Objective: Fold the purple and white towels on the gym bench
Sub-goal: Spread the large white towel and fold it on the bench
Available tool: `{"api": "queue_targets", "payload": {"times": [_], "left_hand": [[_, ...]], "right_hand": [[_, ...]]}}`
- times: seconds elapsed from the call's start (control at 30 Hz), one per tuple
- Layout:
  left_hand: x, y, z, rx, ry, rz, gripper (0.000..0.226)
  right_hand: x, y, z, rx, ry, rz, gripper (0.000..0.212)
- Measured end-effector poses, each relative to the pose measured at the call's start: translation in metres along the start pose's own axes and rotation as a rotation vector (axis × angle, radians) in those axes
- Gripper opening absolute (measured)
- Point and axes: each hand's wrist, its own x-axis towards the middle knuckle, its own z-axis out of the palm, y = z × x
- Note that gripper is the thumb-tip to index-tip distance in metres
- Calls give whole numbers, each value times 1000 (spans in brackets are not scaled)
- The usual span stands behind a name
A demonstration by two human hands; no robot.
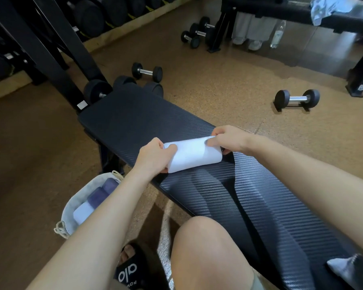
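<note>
Lying crosswise on the black gym bench, the white towel is already reduced to a compact folded or rolled bundle, its long axis running from the left hand to the right hand, roughly across the bench's width. Each hand grasps one short end: the left hand's fingers curl round the near-left end, thumb on top, and the right hand pinches the far-right end, its thumb pressed into the top face. Neither hand is nearer the bundle; both are in contact, so the coming move, judged from the task, turns on either a last tightening along that axis or a carry to the left. There, on the floor just beside the bench, stands a pale fabric basket holding a purple towel and another white towel, both finished. The left forearm hides part of the basket. Whether the bundle is rolled or flat-folded cannot be settled, since its underside and both ends are covered. Dumbbells lie well apart on the floor.
</note>
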Motion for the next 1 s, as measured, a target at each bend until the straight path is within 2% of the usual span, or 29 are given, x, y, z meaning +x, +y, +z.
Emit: {"api": "queue_targets", "payload": {"times": [0.13,0.23,0.27,0.37,0.5,0.6,0.67,0.77,0.87,1.0], "left_hand": [[-3,-4,-3,235,22,15,37],[-11,-15,-10,288,11,-42,45],[-14,-20,-13,223,-10,-84,52],[-27,-27,-25,-203,-95,-260,77],[-46,-35,-32,-408,-173,-373,56],[-60,-38,-31,-549,-220,-481,52],[-67,-37,-26,-685,-197,-509,49],[-77,-36,-22,-797,-95,-494,47],[-84,-33,-36,-833,-37,-425,42],[-95,-45,-80,-759,-3,-319,32]], "right_hand": [[-12,-6,8,46,-98,41,14],[-23,-11,19,26,-144,53,16],[-25,-11,23,21,-147,58,17],[-34,-14,33,61,-178,76,14],[-40,-17,48,77,-184,72,14],[-44,-22,57,57,-203,59,14],[-48,-24,62,68,-215,53,12],[-53,-27,69,77,-195,42,12],[-60,-37,75,124,-293,33,13],[-60,-71,100,113,-337,-53,9]]}}
